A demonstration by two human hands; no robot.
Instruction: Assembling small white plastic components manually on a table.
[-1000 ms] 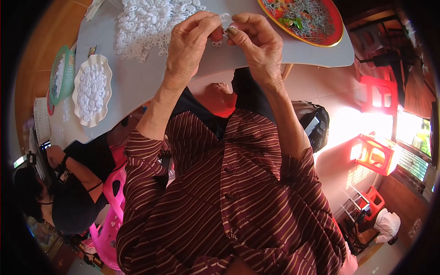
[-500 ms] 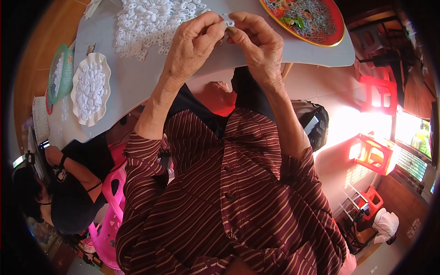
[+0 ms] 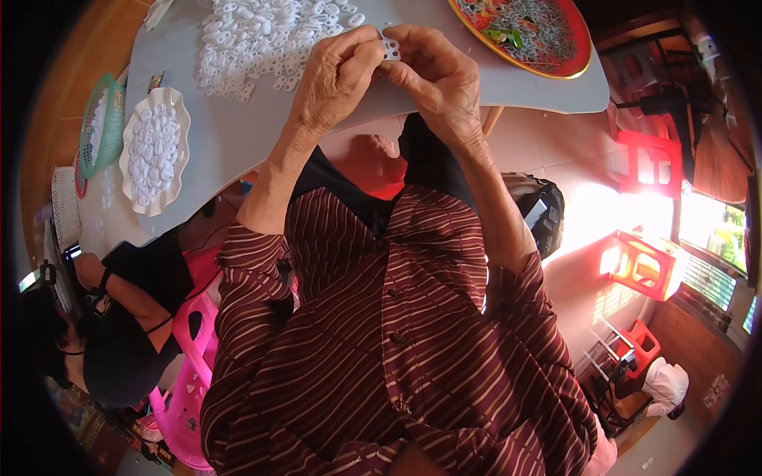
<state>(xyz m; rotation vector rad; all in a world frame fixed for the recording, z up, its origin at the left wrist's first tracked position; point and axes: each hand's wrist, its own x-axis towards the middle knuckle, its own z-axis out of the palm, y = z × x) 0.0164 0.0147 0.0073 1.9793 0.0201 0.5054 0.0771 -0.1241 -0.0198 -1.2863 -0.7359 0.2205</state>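
Over the table's near edge, my left hand (image 3: pixel 332 83) and my right hand (image 3: pixel 444 87) meet fingertip to fingertip. Pinched between them is a small white plastic piece with holes (image 3: pixel 390 50). Both hands are closed on it, and the fingers partly cover it. Just beyond my left hand spreads a heap of similar white plastic pieces (image 3: pixel 246 40). Past my right hand lies a round red tray with a gold rim (image 3: pixel 583 59), holding many small grey metal parts (image 3: pixel 540 36) and a few green bits.
On the grey table (image 3: pixel 214 143), a white scalloped dish (image 3: pixel 186 131) holds white oval pieces beside a green basket (image 3: pixel 117 119). A person (image 3: pixel 119 341) sits at the left by a pink chair (image 3: pixel 186 397). Red stools (image 3: pixel 647 266) and a black bag (image 3: pixel 548 218) are at the right.
My right hand has shifted slightly left and down, its fingers closer to my left hand. More of the white piece's holes now show between the fingertips.
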